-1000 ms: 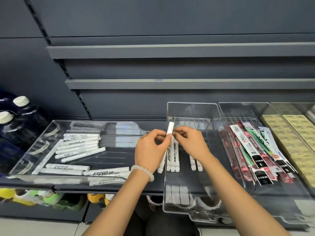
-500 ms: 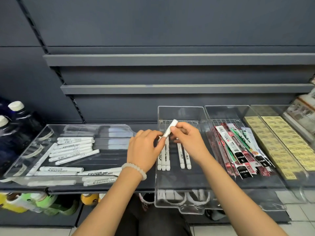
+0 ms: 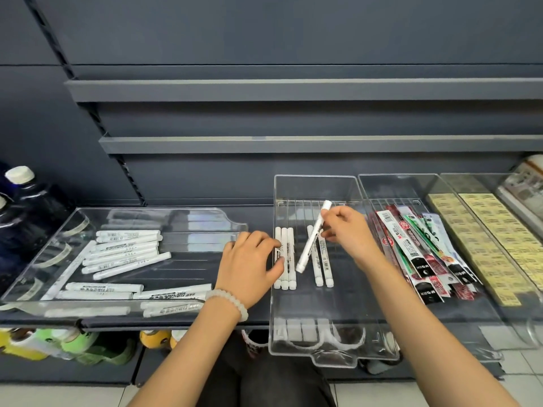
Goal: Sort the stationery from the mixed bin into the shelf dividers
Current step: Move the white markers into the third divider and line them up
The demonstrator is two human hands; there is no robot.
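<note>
Head view: right hand [image 3: 349,233] pinches a white marker [image 3: 313,237], tilted above the middle tray [image 3: 314,183]. Left hand [image 3: 249,262], fingers loosely curled, touches the three markers [image 3: 284,259] lying at that tray's left side. Left bin [image 3: 141,214] holds more.

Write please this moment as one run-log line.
step: placing marker | right hand: pinches white marker, tilted over clear divider tray | left hand: touches three laid markers | mixed bin: markers remain

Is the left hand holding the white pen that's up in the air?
No, the right hand pinches the raised white pen, while the left hand rests by three pens lying in the clear tray.
</note>
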